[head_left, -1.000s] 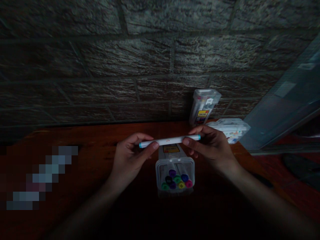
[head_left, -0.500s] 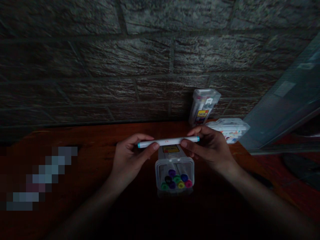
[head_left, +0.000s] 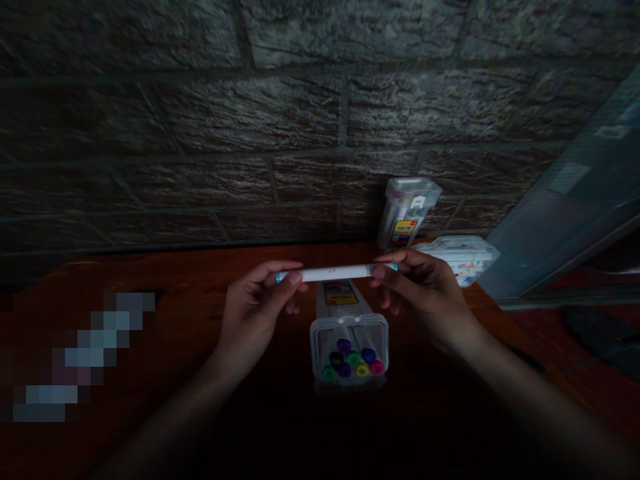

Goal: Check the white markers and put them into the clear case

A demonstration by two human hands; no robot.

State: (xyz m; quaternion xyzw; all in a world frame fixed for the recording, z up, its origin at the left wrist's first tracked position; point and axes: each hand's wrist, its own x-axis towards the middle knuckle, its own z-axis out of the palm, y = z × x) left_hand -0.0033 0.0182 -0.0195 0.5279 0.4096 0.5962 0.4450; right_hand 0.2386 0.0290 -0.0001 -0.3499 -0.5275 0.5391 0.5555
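A white marker (head_left: 335,273) with teal bands at its ends lies level between my two hands. My left hand (head_left: 255,303) pinches its left end between thumb and fingers, and my right hand (head_left: 425,287) pinches the right end the same way. Just below and behind the marker, a clear plastic marker case (head_left: 350,319) lies on its side with its open mouth toward me. Inside it show the coloured ends of several markers (head_left: 354,358): purple, black, green, blue, yellow and pink. A yellow and dark label is on its upper side.
On the brown wooden table (head_left: 165,280), a second clear marker case (head_left: 407,213) stands upright against the stone-block wall (head_left: 300,113). Right of it sits a clear lidded box (head_left: 465,260). A grey-blue panel (head_left: 565,180) rises at the right. A blurred-out patch (head_left: 95,347) covers something at left.
The marker has risen slightly away from the case and turned a little more level. My left thumb has slid outward toward the marker's left end; the cases have not moved.
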